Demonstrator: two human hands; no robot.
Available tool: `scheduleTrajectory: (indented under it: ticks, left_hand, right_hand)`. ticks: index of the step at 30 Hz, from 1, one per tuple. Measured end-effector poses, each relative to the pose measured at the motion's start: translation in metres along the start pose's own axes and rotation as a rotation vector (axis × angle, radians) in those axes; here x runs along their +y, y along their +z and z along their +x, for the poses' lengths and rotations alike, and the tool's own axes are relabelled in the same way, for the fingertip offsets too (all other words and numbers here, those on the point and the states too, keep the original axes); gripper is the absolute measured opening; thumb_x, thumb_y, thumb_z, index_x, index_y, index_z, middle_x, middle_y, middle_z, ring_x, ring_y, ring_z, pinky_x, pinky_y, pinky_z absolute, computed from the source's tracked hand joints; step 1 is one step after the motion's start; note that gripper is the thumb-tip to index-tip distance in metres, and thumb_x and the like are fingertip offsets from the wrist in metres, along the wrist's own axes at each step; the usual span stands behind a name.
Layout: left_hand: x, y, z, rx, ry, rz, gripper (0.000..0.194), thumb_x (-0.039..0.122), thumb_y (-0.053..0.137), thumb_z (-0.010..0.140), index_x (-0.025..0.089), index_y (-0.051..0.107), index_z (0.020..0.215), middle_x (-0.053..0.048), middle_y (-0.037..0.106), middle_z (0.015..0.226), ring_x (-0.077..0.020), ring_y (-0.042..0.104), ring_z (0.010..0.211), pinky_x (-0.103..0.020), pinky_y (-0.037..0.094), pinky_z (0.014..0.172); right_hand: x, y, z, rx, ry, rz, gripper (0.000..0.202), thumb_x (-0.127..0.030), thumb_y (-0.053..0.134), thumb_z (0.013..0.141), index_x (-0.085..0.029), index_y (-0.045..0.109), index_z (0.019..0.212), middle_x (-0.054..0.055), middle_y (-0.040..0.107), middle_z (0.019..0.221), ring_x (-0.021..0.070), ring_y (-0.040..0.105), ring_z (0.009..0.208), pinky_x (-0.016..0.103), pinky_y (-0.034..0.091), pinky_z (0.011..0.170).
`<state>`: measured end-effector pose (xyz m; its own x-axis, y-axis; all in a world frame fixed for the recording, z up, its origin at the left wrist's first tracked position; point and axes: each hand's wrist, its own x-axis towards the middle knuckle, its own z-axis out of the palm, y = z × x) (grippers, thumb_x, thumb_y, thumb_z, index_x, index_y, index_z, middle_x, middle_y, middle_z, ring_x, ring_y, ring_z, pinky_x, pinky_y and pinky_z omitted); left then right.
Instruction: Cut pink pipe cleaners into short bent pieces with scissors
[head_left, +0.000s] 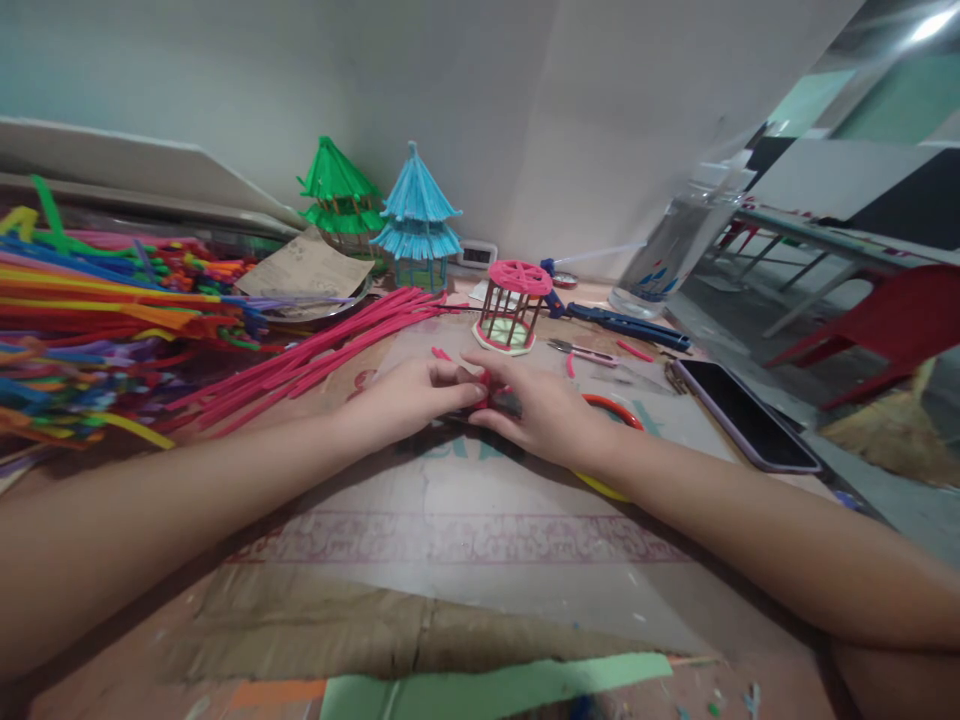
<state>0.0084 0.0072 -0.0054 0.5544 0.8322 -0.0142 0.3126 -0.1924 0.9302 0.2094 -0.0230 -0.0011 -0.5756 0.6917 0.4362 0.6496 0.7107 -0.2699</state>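
Over the table [124, 660], a small pinkish-red fuzzy piece [484, 380] is pinched between the nearly closed fingertips of left hand [405, 398] and right hand [555, 408], and could be crushed by excessive squeezing.

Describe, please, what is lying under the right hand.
Around the right hand, an orange curve shows on the far side and a yellow curve on the near side, over the printed sheet. What lies between them is covered.
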Motion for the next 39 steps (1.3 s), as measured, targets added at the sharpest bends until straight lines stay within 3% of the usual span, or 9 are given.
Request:
scheduleTrajectory:
  ticks: [6,14,21,29,39]
  left_hand:
    - [-0.002,0.0008,0.0017,-0.065,0.026,-0.01,0.031,0.045,0.06,0.083,0.016,0.071,0.081,-0.004,0.071,0.078,-0.0168,0.063,0.071,-0.027,0.045,0.063]
    - [-0.0035,0.0012,0.0008,-0.031,0.038,0.031,0.034,0.048,0.06,0.083,0.017,0.071,0.083,-0.006,0.073,0.082,-0.0198,0.065,0.077,-0.028,0.047,0.067]
    - [0.0026,0.0002,-0.0013,0.015,0.007,-0.009,0.034,0.05,0.062,0.081,0.017,0.072,0.083,-0.006,0.073,0.083,-0.0189,0.065,0.077,-0.028,0.047,0.068]
    - [0.0042,-0.0038,-0.0013,0.007,-0.046,0.085,0.038,0.053,0.064,0.078,0.016,0.072,0.074,-0.004,0.068,0.07,-0.0158,0.058,0.063,-0.025,0.038,0.053]
    - [-0.003,-0.0041,0.002,-0.046,-0.047,0.111,0.041,0.056,0.063,0.078,0.016,0.072,0.077,-0.003,0.065,0.067,-0.014,0.054,0.057,-0.025,0.033,0.05]
  right_hand:
    - [-0.0014,-0.0005,-0.0002,0.01,-0.019,-0.032,0.06,-0.035,0.061,0.089,-0.025,0.039,0.145,0.008,0.069,0.115,0.0241,0.067,0.097,0.036,0.053,0.08]
    - [-0.0023,-0.0001,-0.0003,0.011,0.0,-0.023,0.056,-0.032,0.057,0.091,-0.024,0.04,0.143,0.008,0.07,0.11,0.0231,0.067,0.094,0.036,0.053,0.079]
    - [-0.0021,-0.003,0.0014,-0.062,0.103,0.037,0.08,-0.04,0.071,0.081,-0.022,0.03,0.148,0.009,0.069,0.108,0.0258,0.067,0.094,0.037,0.052,0.078]
    - [-0.0004,-0.0022,-0.0008,-0.022,0.008,0.079,0.061,-0.033,0.062,0.088,-0.024,0.04,0.144,0.01,0.067,0.118,0.0243,0.066,0.101,0.039,0.052,0.086]
    - [-0.0023,-0.0033,0.0019,-0.064,-0.001,-0.004,0.052,-0.031,0.063,0.088,-0.024,0.049,0.137,0.008,0.068,0.121,0.0256,0.066,0.103,0.039,0.052,0.085]
